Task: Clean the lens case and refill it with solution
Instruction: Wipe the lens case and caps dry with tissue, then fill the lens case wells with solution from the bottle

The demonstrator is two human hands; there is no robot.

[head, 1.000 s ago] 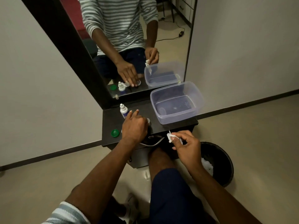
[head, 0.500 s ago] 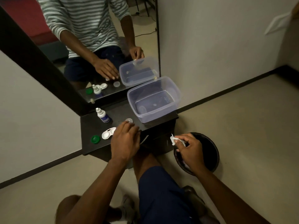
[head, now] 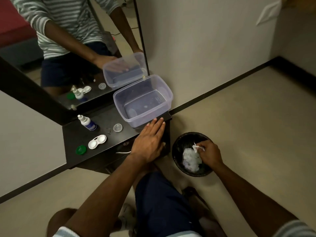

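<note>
Moved off the case since a moment ago, the left hand now lies flat, grip wide and empty, at the counter's front right corner, fingertips touching the tub. Right hand has gone down over the black bin on the floor beside the counter, grip pinched on a scrap of tissue above crumpled white waste. On the dark counter the open white case sits near the front edge, a green cap at the front left corner, a clear cap mid-counter, the bottle toward the back by the mirror. Clear tub fills the back right corner against a pale wall. Beige floor runs to a dark skirting.
</note>
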